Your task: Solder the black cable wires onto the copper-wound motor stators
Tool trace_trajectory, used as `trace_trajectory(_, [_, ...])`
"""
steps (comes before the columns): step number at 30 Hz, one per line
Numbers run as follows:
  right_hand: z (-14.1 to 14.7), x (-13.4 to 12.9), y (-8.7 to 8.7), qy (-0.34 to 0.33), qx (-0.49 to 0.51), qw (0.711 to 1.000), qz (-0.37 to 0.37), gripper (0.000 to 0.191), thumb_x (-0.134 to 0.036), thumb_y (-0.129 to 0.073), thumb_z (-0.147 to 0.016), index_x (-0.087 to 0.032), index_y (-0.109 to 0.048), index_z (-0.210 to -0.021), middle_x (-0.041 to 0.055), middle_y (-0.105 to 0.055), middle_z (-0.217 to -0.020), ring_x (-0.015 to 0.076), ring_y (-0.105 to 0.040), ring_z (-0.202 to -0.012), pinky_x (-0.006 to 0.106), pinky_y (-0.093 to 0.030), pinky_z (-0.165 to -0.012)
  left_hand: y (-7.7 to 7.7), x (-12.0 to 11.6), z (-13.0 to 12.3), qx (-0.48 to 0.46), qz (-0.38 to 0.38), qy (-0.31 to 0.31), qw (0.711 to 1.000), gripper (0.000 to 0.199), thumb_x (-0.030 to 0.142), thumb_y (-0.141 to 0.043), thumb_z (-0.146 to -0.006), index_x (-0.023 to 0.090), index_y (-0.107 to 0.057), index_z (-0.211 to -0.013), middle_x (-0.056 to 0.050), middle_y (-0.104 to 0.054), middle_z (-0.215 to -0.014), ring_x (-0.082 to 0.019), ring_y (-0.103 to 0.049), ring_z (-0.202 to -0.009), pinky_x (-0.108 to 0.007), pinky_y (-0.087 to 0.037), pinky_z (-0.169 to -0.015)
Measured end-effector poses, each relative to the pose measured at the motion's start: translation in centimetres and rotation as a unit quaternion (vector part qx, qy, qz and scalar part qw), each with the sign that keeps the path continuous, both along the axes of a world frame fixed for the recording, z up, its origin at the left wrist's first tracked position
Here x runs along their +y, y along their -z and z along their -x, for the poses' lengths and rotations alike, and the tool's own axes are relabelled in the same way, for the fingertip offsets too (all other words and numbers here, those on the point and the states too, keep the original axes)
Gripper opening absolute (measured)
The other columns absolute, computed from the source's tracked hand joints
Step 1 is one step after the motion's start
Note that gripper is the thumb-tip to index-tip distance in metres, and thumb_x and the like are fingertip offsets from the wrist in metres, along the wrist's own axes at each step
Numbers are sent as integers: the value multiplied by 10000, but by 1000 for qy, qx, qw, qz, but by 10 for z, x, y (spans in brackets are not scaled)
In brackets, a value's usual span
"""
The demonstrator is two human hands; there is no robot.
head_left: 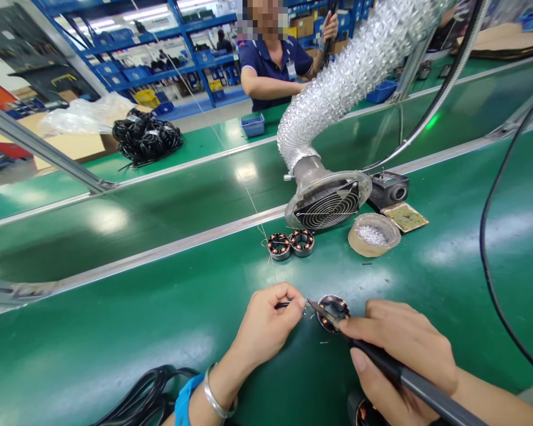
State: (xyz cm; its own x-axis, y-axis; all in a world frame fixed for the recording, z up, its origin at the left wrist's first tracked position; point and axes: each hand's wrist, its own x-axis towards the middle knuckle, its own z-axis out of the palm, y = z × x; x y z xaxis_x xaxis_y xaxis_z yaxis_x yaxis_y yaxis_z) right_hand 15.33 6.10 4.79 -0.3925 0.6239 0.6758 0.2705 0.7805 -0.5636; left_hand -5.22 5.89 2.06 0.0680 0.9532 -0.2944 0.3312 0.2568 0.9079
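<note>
My left hand point(266, 322) is closed in a pinch on a thin black cable point(282, 305), its end at the fingertips. In my right hand point(406, 343) is a soldering iron point(377, 357), its dark tip pointing left and close to the cable end. Whether tip and cable touch I cannot tell. Below the iron lies a motor stator point(333, 306) with copper windings, partly covered by the tip and my fingers. Another stator point(363, 412) shows at the bottom edge, half hidden by my right hand. Small wire scraps lie near the left fingertips.
Two stators point(290, 243) sit beneath a fume extractor hood point(327, 201). A round tub point(373, 236) of silvery bits, an iron stand point(388, 189) and a sponge tray point(405, 217) are to its right. Coiled black cable point(140, 399) lies lower left. A person point(273, 74) is across the bench.
</note>
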Motion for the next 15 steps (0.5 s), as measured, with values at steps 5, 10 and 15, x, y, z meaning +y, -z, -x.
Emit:
trace_trajectory(5, [-4,1,-2,10,8,1000,10,365,-77,-518,-739,-226,-598,-1063,9,-605,-613,178,-536,-458,321,-427,-446,-1,-1,0,-3,7,-3,1000,236,370,-573,-817,168,-602,-700,59,-382,-554,-101,-301,-519,-225,-229,-495])
trace_trajectory(10, [-5,3,-3,24,7,1000,12,324,-87,-521,-763,-224,-600,-1046,25,-654,-644,200,-607,-508,331,-450,-448,-1,-1,0,-1,5,-1,1000,231,363,-571,-815,164,-599,-702,56,-389,-558,-100,-303,-522,-225,-230,-497])
trace_trajectory(15, [-5,3,-1,29,10,999,12,299,-102,-528,-779,-233,-611,-1035,18,-668,-648,199,-613,-506,338,-469,-457,-1,0,0,-5,6,-3,1000,209,343,-581,-805,167,-607,-695,50,-410,-563,-103,-319,-526,-223,-244,-500])
